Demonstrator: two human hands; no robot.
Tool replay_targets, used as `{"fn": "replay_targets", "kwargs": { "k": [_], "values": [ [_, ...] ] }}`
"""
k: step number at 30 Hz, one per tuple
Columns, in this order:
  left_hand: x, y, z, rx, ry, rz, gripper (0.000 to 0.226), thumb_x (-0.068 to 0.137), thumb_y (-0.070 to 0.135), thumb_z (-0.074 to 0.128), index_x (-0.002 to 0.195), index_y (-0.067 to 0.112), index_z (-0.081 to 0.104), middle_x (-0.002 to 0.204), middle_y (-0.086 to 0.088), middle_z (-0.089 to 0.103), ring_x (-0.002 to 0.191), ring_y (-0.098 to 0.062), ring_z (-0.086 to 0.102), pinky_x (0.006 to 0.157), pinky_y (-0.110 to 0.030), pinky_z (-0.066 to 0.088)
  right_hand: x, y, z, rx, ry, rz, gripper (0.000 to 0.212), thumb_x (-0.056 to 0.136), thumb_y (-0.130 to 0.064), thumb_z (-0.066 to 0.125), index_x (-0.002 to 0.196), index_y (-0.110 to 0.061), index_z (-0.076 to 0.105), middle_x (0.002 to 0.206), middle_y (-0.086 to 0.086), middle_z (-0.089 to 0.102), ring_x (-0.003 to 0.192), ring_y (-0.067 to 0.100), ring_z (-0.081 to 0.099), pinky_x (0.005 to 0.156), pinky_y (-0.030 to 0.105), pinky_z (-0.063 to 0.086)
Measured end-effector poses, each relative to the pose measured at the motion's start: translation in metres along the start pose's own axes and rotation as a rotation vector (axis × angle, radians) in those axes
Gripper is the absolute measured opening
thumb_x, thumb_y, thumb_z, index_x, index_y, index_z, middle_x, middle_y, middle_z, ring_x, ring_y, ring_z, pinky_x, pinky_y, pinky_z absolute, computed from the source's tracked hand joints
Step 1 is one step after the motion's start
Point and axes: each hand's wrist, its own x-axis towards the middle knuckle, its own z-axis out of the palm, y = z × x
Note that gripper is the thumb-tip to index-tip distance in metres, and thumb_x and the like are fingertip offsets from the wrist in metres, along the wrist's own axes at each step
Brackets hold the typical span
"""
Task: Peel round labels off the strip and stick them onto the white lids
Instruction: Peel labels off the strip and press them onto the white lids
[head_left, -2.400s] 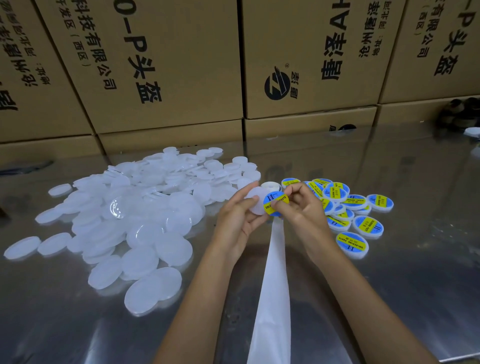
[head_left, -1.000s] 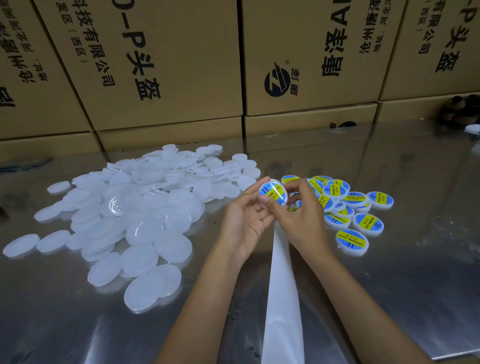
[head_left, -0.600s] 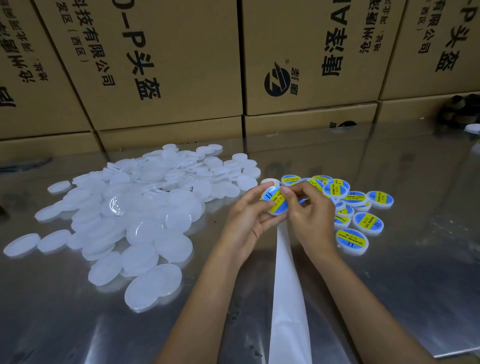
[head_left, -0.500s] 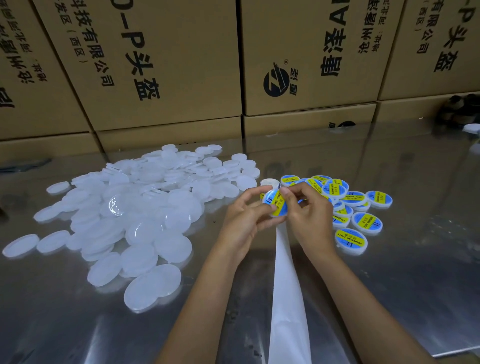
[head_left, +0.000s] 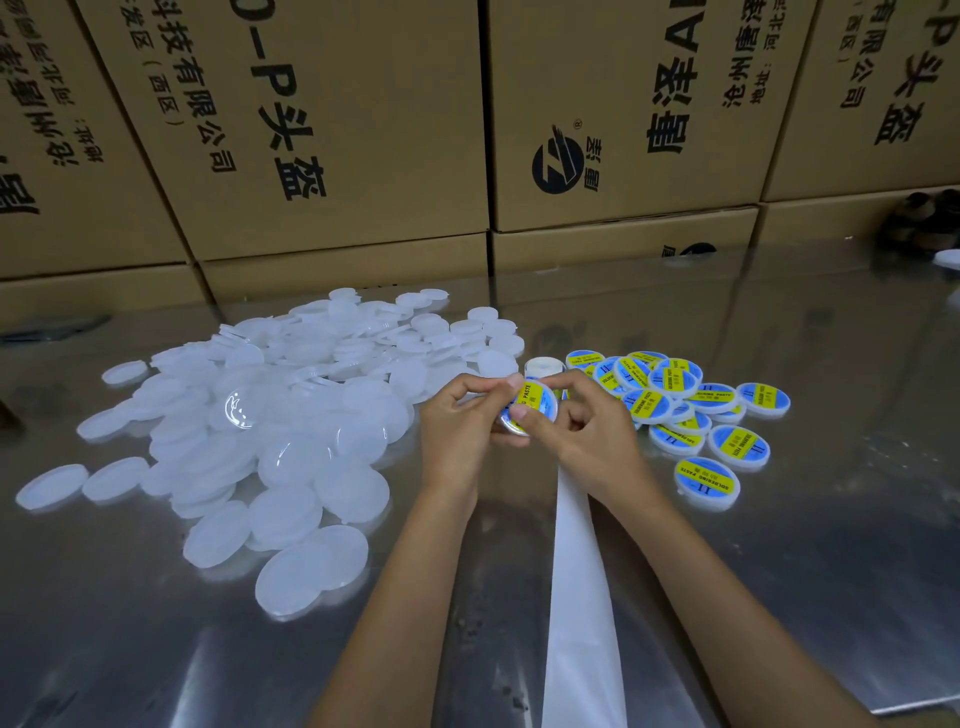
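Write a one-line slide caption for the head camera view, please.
Both hands, left and right, hold a labelled lid between plain white lids and labelled lids.

1. A packing or warehouse workspace: printed cartons (head_left: 332, 130) stand stacked in a wall along the table's far edge.
2. The table (head_left: 805, 545) is shiny sheet metal (it mirrors the cartons).
3. Bulk piles lie on it: blank lids (head_left: 291, 415) left, labelled lids (head_left: 691, 410) right.
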Motion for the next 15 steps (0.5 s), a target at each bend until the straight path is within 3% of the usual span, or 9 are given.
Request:
{"fn": "replay_targets", "kwargs": {
  "k": [4, 9, 11, 13, 15],
  "values": [
    [-0.0016, 0.0021, 0.0014, -0.001, -0.031, -0.009, 0.021, 0.087, 0.016, 0.078, 0.092, -0.002, 0.07, 0.084, -0.007, 0.077, 0.066, -0.021, 0.073, 0.052, -0.027, 0.058, -0.0011, -0.0022, -0.0016, 0.008, 0.03, -0.011, 0.022, 0.083, -0.031, 0.079, 0.093, -0.026, 0.06, 0.042, -0.008, 0.033, 0.045, 0.011, 0.024, 0.048, 0.025, 0.022],
    [-0.0042, 0.0028, 0.0018, -0.006, -0.141, -0.017, 0.017, 0.092, 0.014, 0.072, 0.103, 0.001, 0.069, 0.091, -0.014, 0.077, 0.074, -0.023, 0.074, 0.06, -0.027, 0.06, -0.0038, -0.0069, -0.0039, 0.012, 0.117, -0.076, 0.011, 0.092, -0.026, 0.07, 0.097, -0.018, 0.065, 0.04, -0.007, 0.038, 0.04, 0.006, 0.026, 0.043, 0.015, 0.022],
    [-0.0036, 0.0021, 0.0004, -0.002, -0.19, -0.017, 0.014, 0.093, 0.011, 0.071, 0.105, 0.005, 0.068, 0.09, -0.015, 0.077, 0.076, -0.024, 0.074, 0.063, -0.027, 0.06, -0.0044, -0.0083, -0.0039, 0.031, 0.13, -0.076, 0.009, 0.094, -0.024, 0.067, 0.098, -0.015, 0.066, 0.043, 0.001, 0.048, 0.04, 0.006, 0.032, 0.044, 0.017, 0.027],
    [-0.0028, 0.0012, -0.0012, 0.002, -0.26, -0.018, 0.016, 0.094, 0.006, 0.068, 0.11, 0.008, 0.068, 0.096, -0.016, 0.076, 0.08, -0.025, 0.074, 0.067, -0.027, 0.06, -0.0035, -0.0085, -0.0044, 0.025, 0.15, -0.063, 0.01, 0.095, -0.024, 0.065, 0.097, -0.015, 0.067, 0.055, 0.015, 0.061, 0.043, 0.018, 0.047, 0.046, 0.028, 0.036],
    [-0.0028, -0.0003, -0.0005, 0.015, -0.361, -0.02, 0.03, 0.093, -0.001, 0.066, 0.12, 0.011, 0.067, 0.106, -0.014, 0.075, 0.089, -0.024, 0.073, 0.071, -0.027, 0.06, -0.0018, -0.0082, -0.0061, 0.022, 0.193, -0.05, 0.01, 0.097, -0.021, 0.062, 0.092, -0.016, 0.069, 0.068, 0.011, 0.07, 0.06, 0.029, 0.064, 0.056, 0.036, 0.047]
  ]
}}
